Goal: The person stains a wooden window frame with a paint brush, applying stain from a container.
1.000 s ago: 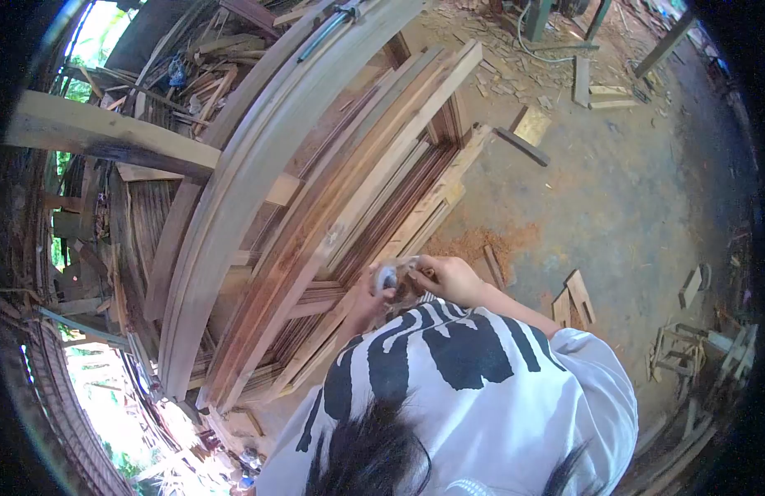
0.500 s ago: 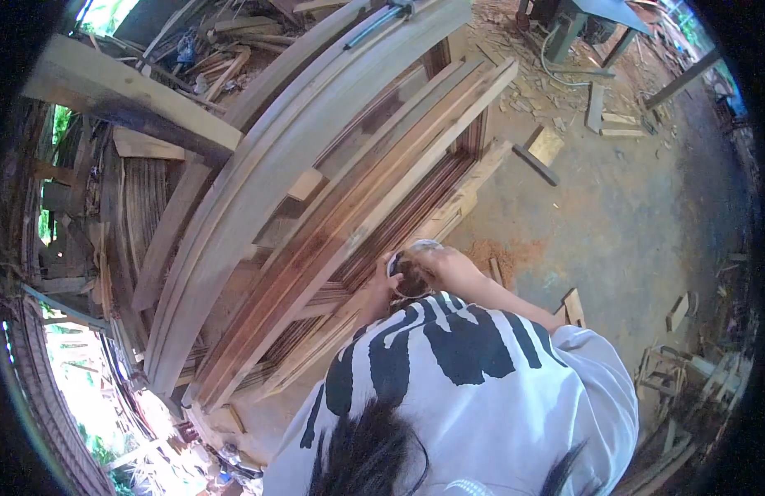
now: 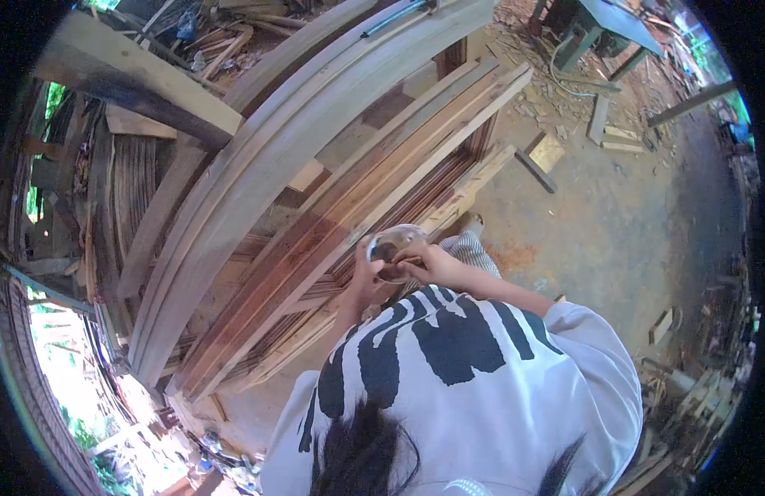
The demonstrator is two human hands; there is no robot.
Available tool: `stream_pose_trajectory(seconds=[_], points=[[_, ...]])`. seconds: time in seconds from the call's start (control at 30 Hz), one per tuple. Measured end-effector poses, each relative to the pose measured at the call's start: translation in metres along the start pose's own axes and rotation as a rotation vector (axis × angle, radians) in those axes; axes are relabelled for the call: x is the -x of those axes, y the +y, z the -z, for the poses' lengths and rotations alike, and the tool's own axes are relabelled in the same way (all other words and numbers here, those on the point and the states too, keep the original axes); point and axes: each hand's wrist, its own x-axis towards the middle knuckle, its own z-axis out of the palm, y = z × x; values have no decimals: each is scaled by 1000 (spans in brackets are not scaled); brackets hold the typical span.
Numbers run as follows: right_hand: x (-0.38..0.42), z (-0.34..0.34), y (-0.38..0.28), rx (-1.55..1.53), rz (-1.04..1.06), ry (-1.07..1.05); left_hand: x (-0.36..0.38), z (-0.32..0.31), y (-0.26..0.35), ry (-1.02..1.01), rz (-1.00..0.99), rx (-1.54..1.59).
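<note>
In front of my chest I hold a round clear container [image 3: 392, 247] with something brown in it. My left hand [image 3: 365, 278] is wrapped around its left side. At its right side, my right hand [image 3: 430, 264] has the fingers curled together over the rim. What these fingers grip is too small and partly hidden to name. Just beyond both hands, long wooden planks [image 3: 349, 207] lie slanted over a dark reddish panelled frame [image 3: 461, 169].
Wide curved boards [image 3: 258, 165] stretch along the left, with a thick beam [image 3: 151, 91] above them. A machine stand [image 3: 577, 50] is at the upper right. Wood offcuts [image 3: 545, 151] lie on the concrete floor [image 3: 614, 215]. A foot [image 3: 475, 221] shows beyond my right hand.
The container and both hands have shifted slightly left and up in view. More of the container's opening shows, and striped trousers and a foot have come into view.
</note>
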Motion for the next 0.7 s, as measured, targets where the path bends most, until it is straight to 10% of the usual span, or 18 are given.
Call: stream_pose_trajectory(seconds=[0.3,0.4,0.7], points=[[-118,73,7,-143,84,-24,45,12,-7,687,-225,321],[-187,65,32,-304,177,-35,69,-18,7,1080,109,431],[-265,84,48,-368,143,124,125,-42,-106,1187,370,271]])
